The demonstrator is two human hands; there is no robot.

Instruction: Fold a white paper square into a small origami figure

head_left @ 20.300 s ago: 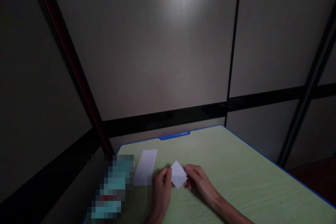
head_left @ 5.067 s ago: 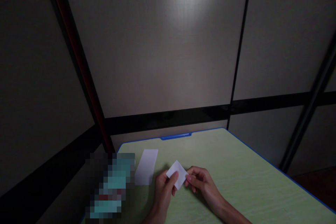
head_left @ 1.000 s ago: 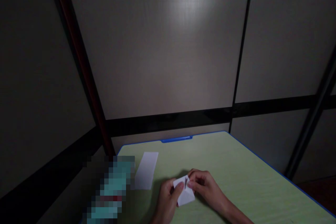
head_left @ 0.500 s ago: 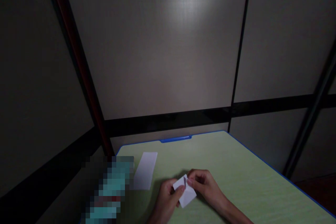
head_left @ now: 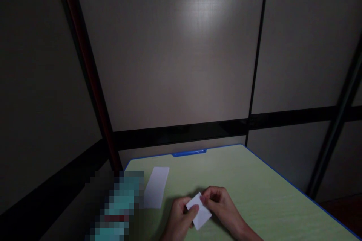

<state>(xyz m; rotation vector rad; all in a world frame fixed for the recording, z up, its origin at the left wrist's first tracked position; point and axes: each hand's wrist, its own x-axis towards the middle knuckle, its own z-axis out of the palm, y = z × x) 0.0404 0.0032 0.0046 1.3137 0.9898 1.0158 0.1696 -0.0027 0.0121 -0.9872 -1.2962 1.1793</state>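
Note:
A small folded piece of white paper (head_left: 202,218) is held above the table between both hands. My left hand (head_left: 181,216) grips its left side, the thumb lying flat across the front and the fingers behind. At the paper's upper right edge, my right hand (head_left: 219,203) pinches a flap near the top corner between thumb and forefinger. A crease runs down from that corner. The fingers behind the paper are mostly hidden.
A white paper strip (head_left: 157,188) lies at the table's left. Beside it is a blurred-out turquoise object (head_left: 118,199). The light green table (head_left: 271,203) has a blue rim and a blue handle (head_left: 189,153) at the far edge, close to panelled cabinet doors (head_left: 181,64).
The raised flap at the paper's top corner now lies flatter, and the dark gap there has narrowed to a line. The whole scene sits slightly lower in view.

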